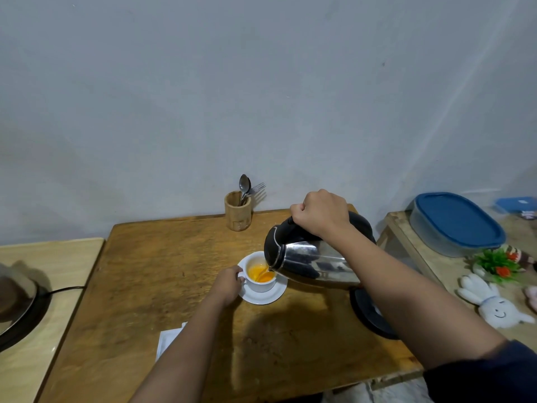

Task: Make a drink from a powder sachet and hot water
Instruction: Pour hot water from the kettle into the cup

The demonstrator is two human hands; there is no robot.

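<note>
A white cup stands on a white saucer in the middle of the wooden table. Orange liquid fills the cup's bottom. My left hand grips the cup's handle from the left. My right hand is closed around the black handle of a steel kettle, tilted with its spout over the cup, and water streams in. The kettle's black base lies on the table under my right forearm. A white sachet lies near the front, partly hidden by my left arm.
A wooden holder with spoons and a fork stands at the table's back edge. A pan on a black burner sits on the left counter. On the right shelf are a blue-lidded container, a small plant and a plush toy.
</note>
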